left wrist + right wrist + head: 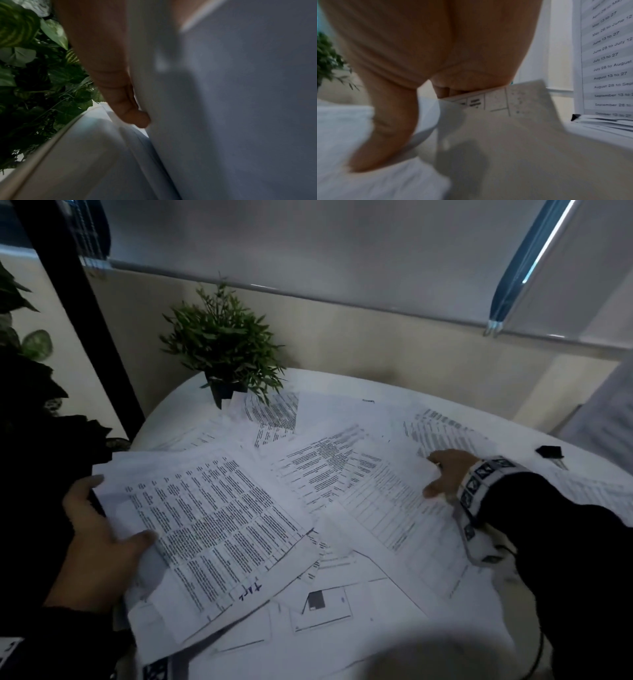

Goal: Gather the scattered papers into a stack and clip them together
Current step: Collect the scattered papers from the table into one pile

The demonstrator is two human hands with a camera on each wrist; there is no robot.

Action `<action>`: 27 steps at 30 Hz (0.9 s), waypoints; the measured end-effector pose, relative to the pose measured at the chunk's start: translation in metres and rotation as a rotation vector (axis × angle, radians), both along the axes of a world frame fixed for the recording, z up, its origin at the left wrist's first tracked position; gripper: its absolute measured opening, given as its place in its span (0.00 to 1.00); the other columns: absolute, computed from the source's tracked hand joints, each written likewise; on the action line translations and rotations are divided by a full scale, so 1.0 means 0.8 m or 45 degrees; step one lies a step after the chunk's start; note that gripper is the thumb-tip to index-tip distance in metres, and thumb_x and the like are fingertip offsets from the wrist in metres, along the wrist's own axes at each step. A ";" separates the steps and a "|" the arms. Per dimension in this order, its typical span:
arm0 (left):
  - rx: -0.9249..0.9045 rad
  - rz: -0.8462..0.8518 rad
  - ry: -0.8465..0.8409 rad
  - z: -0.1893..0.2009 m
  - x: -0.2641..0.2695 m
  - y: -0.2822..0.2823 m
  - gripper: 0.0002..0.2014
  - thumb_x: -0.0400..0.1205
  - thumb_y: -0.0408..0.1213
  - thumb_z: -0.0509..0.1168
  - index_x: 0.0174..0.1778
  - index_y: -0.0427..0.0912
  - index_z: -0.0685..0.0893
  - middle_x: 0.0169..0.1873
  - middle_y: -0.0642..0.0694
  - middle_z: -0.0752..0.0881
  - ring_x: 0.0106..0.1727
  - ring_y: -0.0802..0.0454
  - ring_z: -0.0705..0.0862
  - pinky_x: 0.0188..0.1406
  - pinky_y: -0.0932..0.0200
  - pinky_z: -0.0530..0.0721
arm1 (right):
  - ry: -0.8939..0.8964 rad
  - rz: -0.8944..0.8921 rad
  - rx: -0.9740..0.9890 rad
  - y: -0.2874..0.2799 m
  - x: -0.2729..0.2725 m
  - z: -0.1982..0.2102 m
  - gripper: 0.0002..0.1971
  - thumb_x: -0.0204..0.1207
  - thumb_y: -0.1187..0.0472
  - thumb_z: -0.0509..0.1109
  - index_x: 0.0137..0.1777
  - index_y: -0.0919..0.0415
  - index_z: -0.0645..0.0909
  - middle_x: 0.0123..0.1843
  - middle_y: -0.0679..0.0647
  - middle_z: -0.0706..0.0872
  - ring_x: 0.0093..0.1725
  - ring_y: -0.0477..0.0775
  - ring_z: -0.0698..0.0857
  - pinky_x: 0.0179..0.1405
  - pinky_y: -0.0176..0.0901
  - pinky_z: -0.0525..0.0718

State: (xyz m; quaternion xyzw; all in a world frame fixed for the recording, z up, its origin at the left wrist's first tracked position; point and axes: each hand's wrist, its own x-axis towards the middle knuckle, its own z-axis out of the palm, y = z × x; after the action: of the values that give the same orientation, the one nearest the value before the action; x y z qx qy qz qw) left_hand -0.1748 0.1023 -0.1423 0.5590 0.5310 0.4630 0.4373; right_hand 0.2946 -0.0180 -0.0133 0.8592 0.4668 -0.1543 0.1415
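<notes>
Printed sheets (329,470) lie scattered and overlapping across a round white table (342,385). My left hand (96,535) grips a sheaf of gathered papers (212,529) at the table's left edge, thumb on top and fingers underneath. In the left wrist view a finger (120,83) presses against the sheaf's underside (231,108). My right hand (443,474) holds the far edge of a table-printed sheet (387,501) right of centre. In the right wrist view its fingers (443,90) curl behind that lifted sheet (501,121). A black binder clip (549,451) lies on the table, right of the right hand.
A small potted plant (222,347) stands at the table's back left, touching the papers. Big leafy plants (34,81) crowd the left side beside a black post (78,313). A printed date chart (607,60) hangs on the right, with more sheets (607,124) below it.
</notes>
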 end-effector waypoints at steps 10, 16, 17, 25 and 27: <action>-0.152 -0.049 -0.213 0.069 0.036 -0.036 0.24 0.76 0.12 0.56 0.40 0.48 0.84 0.51 0.41 0.83 0.46 0.45 0.82 0.43 0.58 0.83 | 0.669 -0.029 1.214 -0.018 -0.043 0.158 0.04 0.70 0.60 0.77 0.41 0.49 0.88 0.33 0.41 0.91 0.31 0.41 0.87 0.39 0.37 0.86; -0.314 -0.076 -0.441 0.087 0.039 -0.044 0.12 0.83 0.48 0.63 0.43 0.46 0.89 0.49 0.48 0.90 0.54 0.45 0.87 0.56 0.52 0.80 | 0.859 0.041 1.113 0.062 -0.184 0.028 0.10 0.75 0.58 0.72 0.52 0.62 0.87 0.48 0.55 0.91 0.45 0.48 0.88 0.48 0.43 0.84; -0.362 -0.110 -0.532 0.090 0.040 -0.046 0.19 0.82 0.56 0.61 0.46 0.45 0.90 0.47 0.48 0.92 0.51 0.46 0.89 0.54 0.50 0.81 | 0.858 0.056 1.053 0.072 -0.207 0.000 0.10 0.75 0.57 0.72 0.52 0.62 0.87 0.50 0.56 0.91 0.49 0.52 0.88 0.50 0.45 0.83; 0.149 -0.073 -0.098 0.112 0.033 -0.050 0.36 0.75 0.17 0.67 0.76 0.45 0.64 0.62 0.59 0.77 0.67 0.54 0.76 0.66 0.56 0.75 | 1.228 -0.023 0.864 0.081 -0.258 -0.061 0.31 0.69 0.51 0.77 0.70 0.51 0.69 0.64 0.49 0.82 0.64 0.53 0.81 0.66 0.59 0.79; 0.357 -0.154 -0.148 0.142 0.028 -0.049 0.40 0.74 0.16 0.69 0.76 0.47 0.58 0.62 0.65 0.74 0.66 0.60 0.77 0.66 0.59 0.75 | 1.466 -0.037 0.961 0.074 -0.249 -0.038 0.43 0.60 0.55 0.82 0.72 0.52 0.62 0.65 0.52 0.80 0.65 0.53 0.81 0.66 0.56 0.80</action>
State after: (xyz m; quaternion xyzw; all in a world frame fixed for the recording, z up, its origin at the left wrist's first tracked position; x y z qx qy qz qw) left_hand -0.1526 0.0634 -0.0288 0.6175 0.4005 0.5371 0.4121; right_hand 0.0957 0.0413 -0.0440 0.6370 0.4778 -0.4151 -0.4401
